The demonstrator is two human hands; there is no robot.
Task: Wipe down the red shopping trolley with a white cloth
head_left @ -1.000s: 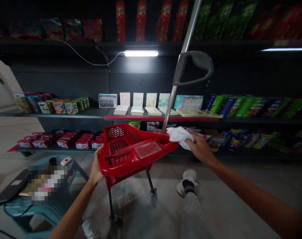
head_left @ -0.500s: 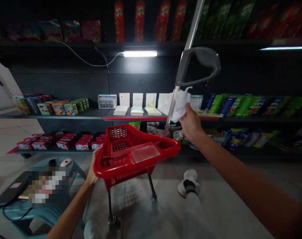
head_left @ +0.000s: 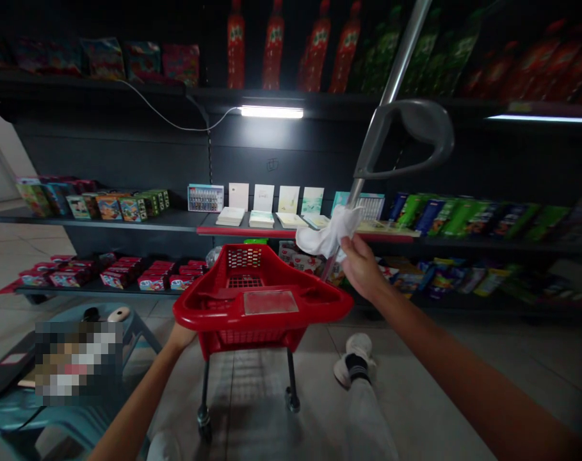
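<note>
A small red shopping cart [head_left: 266, 307] stands on the floor in front of me. My left hand [head_left: 182, 334] is at its left side below the handle rim; the rim hides its fingers. In my right hand [head_left: 360, 266] is a white cloth [head_left: 326, 237], bunched around a slanted metal pole [head_left: 400, 61]. A grey loop-shaped grip [head_left: 406, 141] is fixed to the pole above the cloth. The pole's lower end passes behind the cart's right side.
Dark shelves ahead hold notebooks [head_left: 262, 219], red boxes [head_left: 159, 275], snack bags [head_left: 458, 214] and red bottles [head_left: 274, 45]. A lit tube lamp [head_left: 271, 113] hangs under the upper shelf. At left is a blue-green stool [head_left: 74, 416] with things on it. My shoe [head_left: 358, 352] is at right.
The cart has turned to face more squarely away from me. My right hand and the cloth have moved slightly down along the pole, and the cloth now hangs out to the left.
</note>
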